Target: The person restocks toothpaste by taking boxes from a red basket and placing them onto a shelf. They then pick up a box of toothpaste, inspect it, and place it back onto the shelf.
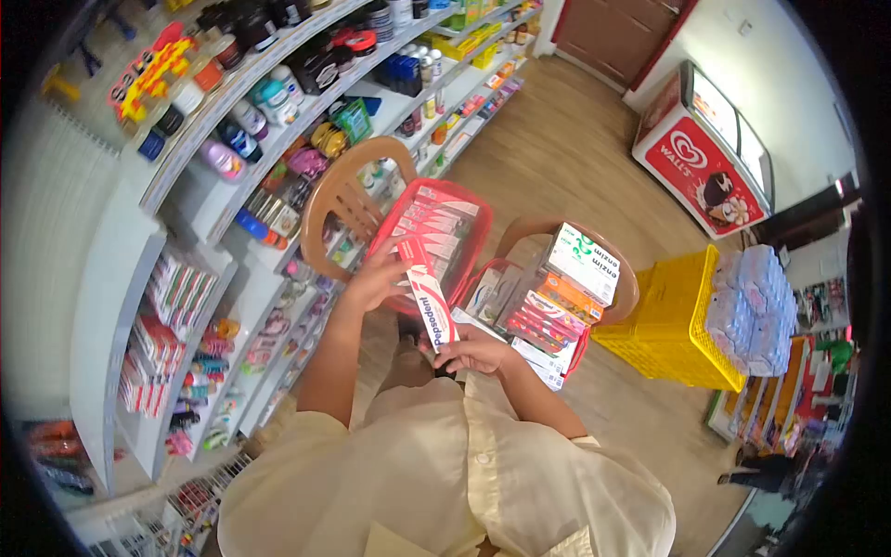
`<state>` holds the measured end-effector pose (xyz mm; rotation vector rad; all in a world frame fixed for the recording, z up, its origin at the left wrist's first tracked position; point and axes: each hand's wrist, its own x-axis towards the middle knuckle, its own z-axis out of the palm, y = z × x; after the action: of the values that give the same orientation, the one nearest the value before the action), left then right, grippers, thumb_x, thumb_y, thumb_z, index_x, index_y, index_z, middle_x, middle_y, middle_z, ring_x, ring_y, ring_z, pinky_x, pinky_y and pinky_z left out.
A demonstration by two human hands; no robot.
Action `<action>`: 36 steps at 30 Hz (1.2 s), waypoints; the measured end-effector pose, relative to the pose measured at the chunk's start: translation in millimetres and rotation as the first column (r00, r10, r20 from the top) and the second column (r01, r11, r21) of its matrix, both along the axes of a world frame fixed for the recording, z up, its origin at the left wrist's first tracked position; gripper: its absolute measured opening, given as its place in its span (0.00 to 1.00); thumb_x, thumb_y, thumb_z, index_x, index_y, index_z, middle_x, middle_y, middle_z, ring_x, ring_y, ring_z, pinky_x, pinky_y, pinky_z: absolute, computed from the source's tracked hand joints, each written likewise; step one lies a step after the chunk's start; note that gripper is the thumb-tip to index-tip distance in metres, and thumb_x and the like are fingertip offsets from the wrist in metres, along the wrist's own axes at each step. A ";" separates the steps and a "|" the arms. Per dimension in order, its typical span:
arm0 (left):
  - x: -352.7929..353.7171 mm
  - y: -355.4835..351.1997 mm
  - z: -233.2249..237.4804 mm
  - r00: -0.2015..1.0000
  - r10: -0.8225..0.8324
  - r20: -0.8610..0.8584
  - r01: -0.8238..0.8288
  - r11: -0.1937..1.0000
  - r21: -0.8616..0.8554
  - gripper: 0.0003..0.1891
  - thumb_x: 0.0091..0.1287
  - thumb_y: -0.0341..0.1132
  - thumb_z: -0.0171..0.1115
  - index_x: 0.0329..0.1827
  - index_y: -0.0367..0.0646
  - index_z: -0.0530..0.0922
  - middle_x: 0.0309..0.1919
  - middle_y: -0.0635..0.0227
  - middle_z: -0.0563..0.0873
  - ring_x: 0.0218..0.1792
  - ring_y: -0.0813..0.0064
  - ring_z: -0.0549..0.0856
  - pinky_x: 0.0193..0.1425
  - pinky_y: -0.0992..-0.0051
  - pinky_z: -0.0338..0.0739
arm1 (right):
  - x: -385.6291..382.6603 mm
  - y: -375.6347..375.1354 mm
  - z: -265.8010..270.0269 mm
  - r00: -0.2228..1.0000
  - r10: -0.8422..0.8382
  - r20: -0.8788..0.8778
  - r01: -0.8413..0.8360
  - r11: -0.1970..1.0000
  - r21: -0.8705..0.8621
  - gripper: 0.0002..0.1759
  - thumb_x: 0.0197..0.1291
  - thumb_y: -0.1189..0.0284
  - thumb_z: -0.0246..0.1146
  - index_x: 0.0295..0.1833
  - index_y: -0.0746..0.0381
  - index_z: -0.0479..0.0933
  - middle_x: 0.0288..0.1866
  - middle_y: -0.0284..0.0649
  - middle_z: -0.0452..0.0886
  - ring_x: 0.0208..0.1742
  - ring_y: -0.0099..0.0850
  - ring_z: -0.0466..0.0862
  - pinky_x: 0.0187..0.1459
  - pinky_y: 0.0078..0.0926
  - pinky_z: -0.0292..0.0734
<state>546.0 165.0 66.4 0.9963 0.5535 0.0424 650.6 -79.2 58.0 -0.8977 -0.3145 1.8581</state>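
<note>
A red and white Pepsodent toothpaste box (pixel 427 295) is held slantwise in front of my body, its printed side facing up. My left hand (pixel 376 278) is closed on the upper end of the box. At the lower end, my right hand (pixel 475 351) pinches it between thumb and fingers. Just beyond the box, a red plastic basket (pixel 484 209) holds several more red and white toothpaste boxes (pixel 444 212) and rests on a brown plastic chair (pixel 332 190).
Right of the basket, a second brown chair (pixel 629 283) bears stacked cartons, including white Enzim boxes (pixel 585 263). Yellow crates (pixel 650 320) with bottle packs (pixel 752 302) stand farther right. Stocked shelves (pixel 200 209) line the left; a red Wall's freezer (pixel 696 153) is at the back.
</note>
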 end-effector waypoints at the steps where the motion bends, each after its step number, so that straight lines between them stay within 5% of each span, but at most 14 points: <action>1: -10.8 -7.9 6.4 1.000 0.024 -0.001 -0.024 1.000 0.001 0.29 0.71 0.32 0.61 0.73 0.55 0.62 0.61 0.68 0.76 0.56 0.67 0.82 0.55 0.58 0.82 | -4.8 -3.6 2.7 0.997 0.080 0.008 -0.080 0.996 0.036 0.25 0.61 0.72 0.68 0.63 0.57 0.71 0.58 0.34 0.81 0.45 0.22 0.85 0.40 0.18 0.85; 10: -106.8 -52.1 53.7 0.988 0.133 0.081 -0.141 0.984 0.112 0.38 0.69 0.31 0.63 0.80 0.56 0.53 0.68 0.63 0.71 0.65 0.66 0.76 0.65 0.56 0.77 | -39.9 -9.1 22.9 0.921 0.388 0.046 -0.390 0.906 0.162 0.37 0.61 0.78 0.67 0.72 0.56 0.59 0.64 0.48 0.78 0.46 0.25 0.86 0.46 0.23 0.81; 20: -179.5 -76.2 80.3 0.951 0.285 0.119 -0.299 0.946 0.127 0.47 0.69 0.31 0.64 0.82 0.63 0.40 0.66 0.64 0.74 0.63 0.68 0.77 0.64 0.58 0.76 | -91.6 8.4 40.8 0.834 0.531 0.151 -0.551 0.816 0.175 0.44 0.60 0.73 0.68 0.77 0.53 0.50 0.63 0.51 0.79 0.42 0.31 0.86 0.43 0.29 0.82; 23: -210.0 -87.7 82.1 0.941 0.327 0.091 -0.336 0.933 0.125 0.49 0.69 0.32 0.64 0.82 0.63 0.37 0.66 0.64 0.75 0.63 0.69 0.77 0.64 0.59 0.76 | -110.8 13.2 52.1 0.802 0.563 0.198 -0.594 0.788 0.162 0.41 0.63 0.72 0.66 0.75 0.54 0.51 0.60 0.44 0.82 0.43 0.28 0.85 0.43 0.27 0.83; 31: -311.6 -127.4 71.4 0.921 0.318 0.226 -0.363 0.910 0.198 0.45 0.69 0.30 0.63 0.82 0.52 0.43 0.64 0.66 0.76 0.63 0.74 0.75 0.64 0.68 0.73 | -194.5 23.5 58.0 0.732 0.619 0.284 -0.678 0.701 0.220 0.47 0.64 0.74 0.65 0.80 0.51 0.42 0.59 0.44 0.82 0.42 0.28 0.85 0.39 0.26 0.82; 36: -392.8 -164.6 59.3 0.907 0.404 0.121 -0.420 0.885 0.200 0.38 0.71 0.30 0.61 0.80 0.50 0.50 0.64 0.66 0.76 0.63 0.73 0.75 0.64 0.68 0.73 | -270.7 24.7 68.8 0.699 0.680 0.222 -0.715 0.666 0.212 0.46 0.65 0.75 0.63 0.80 0.50 0.43 0.65 0.46 0.77 0.52 0.34 0.85 0.44 0.31 0.84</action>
<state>153.2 0.4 125.7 1.0732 0.6947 0.5318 379.9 -54.6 126.8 -0.7358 -1.1182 2.3706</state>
